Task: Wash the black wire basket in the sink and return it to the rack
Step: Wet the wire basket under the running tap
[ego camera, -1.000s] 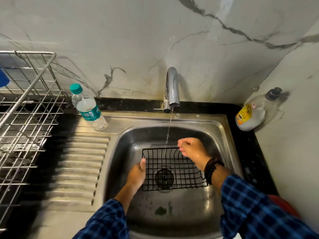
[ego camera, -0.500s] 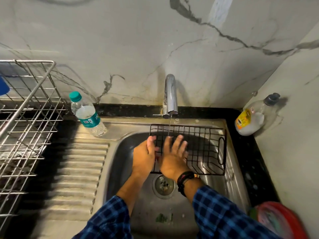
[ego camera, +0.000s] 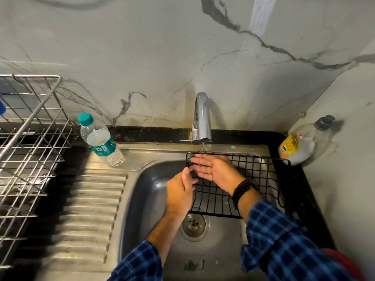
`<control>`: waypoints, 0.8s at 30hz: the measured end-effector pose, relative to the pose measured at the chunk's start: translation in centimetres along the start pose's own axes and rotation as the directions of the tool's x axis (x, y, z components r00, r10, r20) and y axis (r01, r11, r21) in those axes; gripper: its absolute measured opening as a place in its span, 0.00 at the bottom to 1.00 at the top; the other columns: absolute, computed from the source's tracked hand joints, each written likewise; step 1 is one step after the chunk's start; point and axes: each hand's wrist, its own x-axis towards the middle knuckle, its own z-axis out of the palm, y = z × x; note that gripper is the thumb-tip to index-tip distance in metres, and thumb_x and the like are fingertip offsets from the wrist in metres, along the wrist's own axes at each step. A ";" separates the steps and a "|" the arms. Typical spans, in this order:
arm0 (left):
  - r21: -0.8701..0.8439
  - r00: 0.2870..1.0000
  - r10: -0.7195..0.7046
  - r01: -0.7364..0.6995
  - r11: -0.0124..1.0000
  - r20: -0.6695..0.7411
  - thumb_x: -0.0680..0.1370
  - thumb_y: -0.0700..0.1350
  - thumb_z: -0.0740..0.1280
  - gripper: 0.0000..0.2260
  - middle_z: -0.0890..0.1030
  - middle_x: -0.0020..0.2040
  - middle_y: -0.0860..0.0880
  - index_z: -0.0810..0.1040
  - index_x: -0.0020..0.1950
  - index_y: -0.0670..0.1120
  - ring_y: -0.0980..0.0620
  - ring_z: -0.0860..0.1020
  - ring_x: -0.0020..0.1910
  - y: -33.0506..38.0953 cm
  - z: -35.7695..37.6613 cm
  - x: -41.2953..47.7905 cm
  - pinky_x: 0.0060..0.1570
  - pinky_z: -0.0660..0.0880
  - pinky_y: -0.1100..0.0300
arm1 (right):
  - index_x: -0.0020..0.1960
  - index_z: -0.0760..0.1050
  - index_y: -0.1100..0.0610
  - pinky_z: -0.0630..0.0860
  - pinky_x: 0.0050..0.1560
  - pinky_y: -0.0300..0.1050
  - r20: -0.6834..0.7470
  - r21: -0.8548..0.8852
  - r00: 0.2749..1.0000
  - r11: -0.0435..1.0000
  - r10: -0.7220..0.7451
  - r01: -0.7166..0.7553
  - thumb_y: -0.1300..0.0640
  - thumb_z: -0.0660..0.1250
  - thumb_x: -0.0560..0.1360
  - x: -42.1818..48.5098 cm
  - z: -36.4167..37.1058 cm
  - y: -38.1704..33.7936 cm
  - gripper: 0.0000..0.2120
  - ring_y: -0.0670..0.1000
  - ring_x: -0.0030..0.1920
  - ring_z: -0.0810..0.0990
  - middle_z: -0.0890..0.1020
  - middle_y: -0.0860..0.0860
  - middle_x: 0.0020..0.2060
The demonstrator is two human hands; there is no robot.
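A silver wire dish rack (ego camera: 30, 151) stands on the dark worktop (ego camera: 300, 191) at left, beside a clear plastic water bottle with a teal cap (ego camera: 99, 139). In the stainless steel sink (ego camera: 142, 191), the left hand (ego camera: 179, 194) appears clamped on the left edge of the black wire basket (ego camera: 251, 179), tilted under the chrome tap (ego camera: 201, 118). The right hand (ego camera: 215, 169), fingers spread, lies flat against the mesh beneath a thin stream. A clear soap bottle with a yellow label (ego camera: 298, 145) sits at right.
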 end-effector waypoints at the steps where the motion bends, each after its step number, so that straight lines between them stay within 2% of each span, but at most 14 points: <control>1: 0.008 1.000 0.004 -0.004 1.000 -0.013 0.85 0.51 0.52 0.18 0.85 0.50 0.52 0.79 0.65 0.49 0.61 0.84 0.47 0.0 -0.1 0.1 0.46 0.83 0.58 | 0.59 0.79 0.60 0.79 0.56 0.50 -0.061 0.050 0.998 0.999 0.021 -0.018 0.58 0.57 0.83 -0.3 -0.3 -0.2 0.13 0.54 0.55 0.85 0.85 0.56 0.55; 4: 0.018 0.997 -0.013 0.014 1.000 -0.079 0.85 0.50 0.53 0.19 0.85 0.52 0.51 0.78 0.67 0.46 0.60 0.84 0.48 -0.7 -0.8 0.2 0.46 0.83 0.57 | 0.54 0.80 0.58 0.80 0.52 0.49 -0.353 0.080 0.936 0.997 0.011 0.018 0.60 0.58 0.82 -1.0 -1.8 0.1 0.12 0.53 0.51 0.85 0.87 0.55 0.49; 6: -0.016 0.993 -0.053 0.052 0.999 -0.106 0.85 0.50 0.53 0.18 0.85 0.49 0.54 0.78 0.67 0.46 0.58 0.85 0.49 -1.3 -1.5 0.0 0.49 0.83 0.54 | 0.52 0.79 0.57 0.81 0.46 0.45 -0.591 -0.016 0.798 0.991 -0.117 0.133 0.61 0.59 0.81 -1.6 -2.1 0.5 0.10 0.51 0.44 0.85 0.86 0.54 0.44; 8: -0.054 0.991 -0.074 0.069 0.996 -0.110 0.86 0.50 0.53 0.18 0.85 0.49 0.55 0.79 0.66 0.47 0.57 0.85 0.49 -1.3 -1.7 -0.4 0.49 0.83 0.52 | 0.50 0.77 0.54 0.76 0.38 0.38 -0.701 -0.332 0.619 0.930 -0.355 0.158 0.59 0.61 0.81 -2.0 -1.3 1.4 0.06 0.45 0.39 0.82 0.84 0.51 0.41; 9: -0.061 0.991 -0.071 0.064 0.996 -0.116 0.86 0.50 0.53 0.18 0.85 0.49 0.52 0.78 0.66 0.48 0.57 0.85 0.48 -1.1 -1.6 -0.6 0.48 0.84 0.52 | 0.50 0.76 0.54 0.73 0.35 0.35 -0.639 -0.509 0.615 0.853 -0.462 0.112 0.58 0.63 0.80 -2.1 -0.4 1.9 0.04 0.43 0.38 0.79 0.82 0.49 0.40; 10: -0.059 0.990 -0.058 0.050 0.997 -0.125 0.86 0.50 0.53 0.17 0.86 0.49 0.50 0.78 0.66 0.49 0.57 0.85 0.47 -0.7 -1.4 -0.5 0.47 0.84 0.55 | 0.50 0.76 0.52 0.73 0.33 0.36 -0.529 -0.613 0.698 0.786 -0.483 0.080 0.57 0.64 0.80 -1.9 0.7 2.8 0.02 0.43 0.38 0.79 0.81 0.48 0.40; 12: -0.062 0.989 -0.023 0.014 0.998 -0.148 0.86 0.48 0.53 0.17 0.86 0.47 0.49 0.79 0.65 0.48 0.61 0.84 0.44 0.1 -1.0 0.0 0.42 0.82 0.63 | 0.48 0.76 0.48 0.82 0.37 0.48 -0.277 -0.627 0.918 0.777 -0.285 0.052 0.53 0.65 0.79 -1.2 3.3 4.3 0.02 0.48 0.39 0.83 0.83 0.49 0.40; 13: -0.059 0.987 -0.002 -0.008 0.998 -0.159 0.86 0.47 0.53 0.17 0.85 0.46 0.50 0.80 0.65 0.47 0.64 0.83 0.43 0.5 -0.9 0.4 0.40 0.80 0.68 | 0.47 0.77 0.48 0.84 0.41 0.53 -0.211 -0.601 0.956 0.798 -0.204 0.038 0.52 0.66 0.79 -1.1 4.1 4.6 0.03 0.50 0.40 0.85 0.85 0.49 0.40; 15: -0.045 0.985 0.056 -0.065 0.997 -0.165 0.86 0.45 0.53 0.17 0.85 0.49 0.49 0.80 0.65 0.47 0.65 0.82 0.46 1.3 -1.2 0.8 0.43 0.78 0.71 | 0.47 0.80 0.49 0.84 0.46 0.54 -0.225 -0.497 0.965 0.868 -0.136 0.006 0.53 0.66 0.80 -1.4 4.4 3.4 0.05 0.50 0.42 0.86 0.86 0.48 0.39; 18: -0.110 0.979 0.094 -0.115 0.987 -0.179 0.86 0.46 0.52 0.18 0.85 0.55 0.46 0.77 0.69 0.44 0.58 0.84 0.52 1.7 -2.1 1.0 0.50 0.81 0.64 | 0.48 0.83 0.55 0.83 0.48 0.48 -0.303 -0.425 0.949 0.903 -0.081 -0.059 0.52 0.65 0.81 -2.9 2.6 0.8 0.10 0.51 0.43 0.86 0.87 0.51 0.39; 19: -0.121 0.975 0.104 -0.130 0.984 -0.196 0.86 0.46 0.52 0.18 0.84 0.56 0.46 0.76 0.69 0.45 0.57 0.84 0.53 1.5 -2.4 1.2 0.51 0.81 0.61 | 0.46 0.83 0.55 0.83 0.44 0.47 -0.364 -0.517 0.920 0.853 -0.146 -0.069 0.51 0.64 0.81 -3.5 1.5 0.1 0.12 0.52 0.41 0.86 0.87 0.52 0.39; 21: -0.107 0.962 0.135 -0.163 0.981 -0.236 0.86 0.47 0.52 0.18 0.85 0.54 0.46 0.76 0.70 0.46 0.56 0.84 0.54 1.0 -3.1 1.5 0.54 0.82 0.56 | 0.44 0.80 0.55 0.77 0.34 0.42 -0.480 -0.780 0.770 0.607 -0.421 -0.153 0.49 0.62 0.81 -4.2 -0.4 0.0 0.13 0.52 0.39 0.83 0.83 0.51 0.37; 23: -0.102 0.948 0.164 -0.198 0.975 -0.274 0.85 0.49 0.52 0.18 0.85 0.52 0.46 0.76 0.70 0.48 0.55 0.84 0.54 1.0 -3.3 1.7 0.54 0.82 0.55 | 0.51 0.76 0.55 0.74 0.40 0.43 -0.385 -0.920 0.661 0.325 -0.645 -0.218 0.48 0.63 0.79 -5.0 -0.9 0.7 0.11 0.54 0.48 0.80 0.80 0.52 0.46; 24: -0.103 0.942 0.175 -0.212 0.972 -0.287 0.85 0.50 0.52 0.19 0.85 0.52 0.46 0.76 0.70 0.49 0.55 0.84 0.54 1.0 -3.3 1.7 0.55 0.82 0.55 | 0.60 0.73 0.57 0.77 0.50 0.47 -0.335 -0.942 0.694 0.215 -0.637 -0.258 0.45 0.63 0.79 -5.2 -0.4 1.5 0.18 0.56 0.57 0.77 0.78 0.55 0.56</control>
